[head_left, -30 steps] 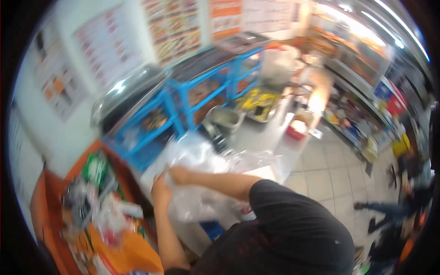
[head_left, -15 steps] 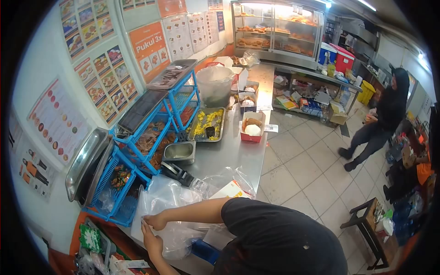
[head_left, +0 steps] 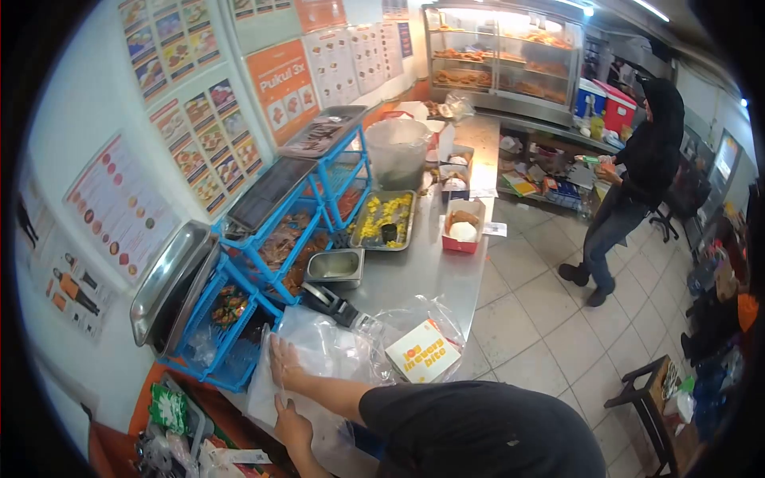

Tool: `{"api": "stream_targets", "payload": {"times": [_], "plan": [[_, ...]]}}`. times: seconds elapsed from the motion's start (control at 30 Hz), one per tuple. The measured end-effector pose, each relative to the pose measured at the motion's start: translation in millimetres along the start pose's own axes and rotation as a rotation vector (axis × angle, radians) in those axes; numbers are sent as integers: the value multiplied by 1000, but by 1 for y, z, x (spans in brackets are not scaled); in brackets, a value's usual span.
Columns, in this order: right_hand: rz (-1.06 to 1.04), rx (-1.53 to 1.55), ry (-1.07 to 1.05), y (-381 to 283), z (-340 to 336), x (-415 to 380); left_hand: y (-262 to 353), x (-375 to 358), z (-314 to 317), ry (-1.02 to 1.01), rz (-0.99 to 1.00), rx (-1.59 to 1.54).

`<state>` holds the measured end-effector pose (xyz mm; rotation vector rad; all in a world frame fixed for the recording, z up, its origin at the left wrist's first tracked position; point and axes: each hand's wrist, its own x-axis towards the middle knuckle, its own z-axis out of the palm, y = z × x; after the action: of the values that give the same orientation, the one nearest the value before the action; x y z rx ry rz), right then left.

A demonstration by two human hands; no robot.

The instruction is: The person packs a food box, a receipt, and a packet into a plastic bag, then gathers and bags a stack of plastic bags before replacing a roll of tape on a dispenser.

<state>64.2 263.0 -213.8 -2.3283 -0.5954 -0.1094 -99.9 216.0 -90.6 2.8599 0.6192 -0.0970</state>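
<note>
Clear plastic bags [head_left: 323, 338] lie in a flat, overlapping pile on the near end of the metal counter. My right hand [head_left: 287, 365] rests flat on the pile, fingers stretched and apart. Just below it, my left hand [head_left: 295, 429] is at the edge of a bag, one finger pointing up along the plastic and the others curled, apparently gripping it. A white card box with orange and yellow lettering [head_left: 424, 350] sits on loose clear plastic to the right. A black tool-like object [head_left: 328, 304] lies just beyond the bags.
Blue stacked baskets [head_left: 227, 323] with food stand along the wall on the left. A small steel pan [head_left: 336, 267], a tray of yellow pieces [head_left: 386, 219] and a red food box [head_left: 462, 227] sit farther along the counter. A person in black [head_left: 637, 159] stands on the tiled floor.
My right hand has opened from a closed grip and spread flat on the bags, apart from my left. The lettered box is now uncovered by my arm. The other person has moved and turned.
</note>
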Motion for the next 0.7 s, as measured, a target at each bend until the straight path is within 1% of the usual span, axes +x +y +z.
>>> {"api": "stream_targets", "payload": {"times": [0.03,0.07,0.1,0.13,0.17,0.23,0.27,0.3,0.33,0.37,0.4,0.43,0.47,0.5,0.53,0.57,0.6,0.63,0.67,0.7], "plan": [[12,10,11,1,3,-3,-4,4,8,-11,-52,51],[9,15,0,-6,-11,-12,-9,9,17,-23,-100,105],[-79,-54,-66,-15,-37,-25,-17,17,28,-14,-152,84],[-167,-123,-130,-20,-58,-37,-22,23,32,-15,-159,82],[-170,-121,-135,-20,-65,-46,-28,27,36,-49,-163,58],[-273,-141,-659,-17,-75,-53,-32,35,41,-79,-166,30],[-274,-140,-661,-16,-82,-48,-33,38,44,-39,-217,-29],[-511,-273,-852,-12,-90,-39,-31,34,41,-2,-271,-87],[-757,-400,-1043,-11,-94,-36,-30,32,37,-5,-282,-130],[-774,-441,-971,-4,-84,-38,-21,27,18,-10,-310,-166],[-763,-421,-852,0,-84,-41,-1,18,-5,64,-324,-262],[-718,-323,-817,1,-74,-40,3,15,-7,136,-166,-110],[-745,-386,-846,13,-16,-28,-7,21,12,308,51,-46],[-839,-542,-637,13,-7,-33,13,18,-8,198,22,-127],[-850,-585,-448,30,47,-29,26,15,-18,185,29,-274],[-838,-511,-301,15,-12,-40,20,18,-5,247,99,-259],[-714,-363,-441,16,1,-31,32,13,-12,234,16,-276],[-668,-251,-516,7,-25,-31,34,11,-11,334,-4,-345],[-760,-300,-453,13,-28,-30,33,9,-8,431,-13,-405],[-777,-415,-573,3,-56,-32,28,8,-4,536,-43,-512]]}}
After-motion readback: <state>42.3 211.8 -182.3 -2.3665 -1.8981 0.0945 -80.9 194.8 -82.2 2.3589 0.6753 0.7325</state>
